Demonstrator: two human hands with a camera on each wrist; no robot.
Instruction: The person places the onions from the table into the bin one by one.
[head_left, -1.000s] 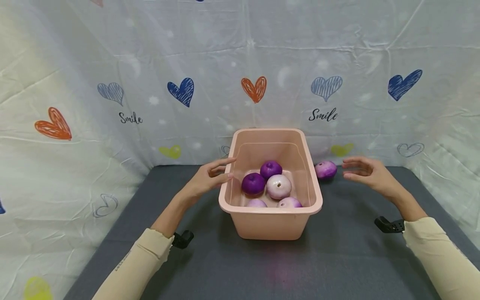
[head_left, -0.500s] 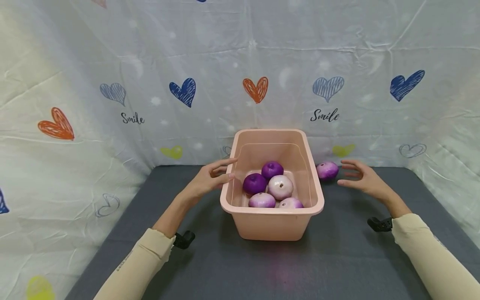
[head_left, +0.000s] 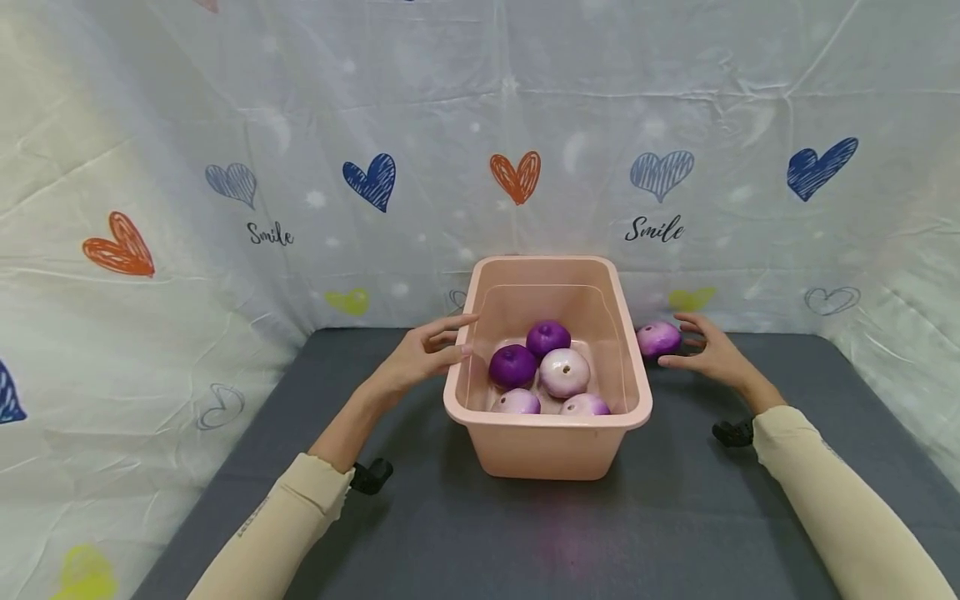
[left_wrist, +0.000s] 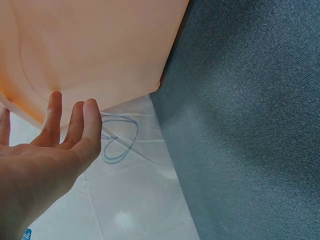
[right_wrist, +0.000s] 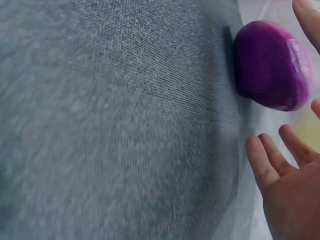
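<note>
A pink plastic tub [head_left: 536,446] stands mid-table. It holds dark purple onions [head_left: 512,367], a pale onion [head_left: 565,372] and others partly hidden by the front rim. My left hand [head_left: 422,357] is at the tub's left rim, its fingers loosely bent and its fingertips right at the edge; the left wrist view shows them beside the tub's outer wall [left_wrist: 110,45]. Right of the tub, one more purple onion [head_left: 659,340] lies on the table. My right hand [head_left: 708,354] is beside it with fingers and thumb spread; the right wrist view shows a gap between fingertips and onion [right_wrist: 272,65].
Dark grey cloth covers the table [head_left: 480,542]. A pale curtain [head_left: 420,108] printed with hearts hangs right behind the tub and along both sides. Black straps [head_left: 372,477] hang at both wrists.
My right hand has moved left, up to the onion outside the tub. My left hand stays at the rim. An onion at the tub's front has rolled a little.
</note>
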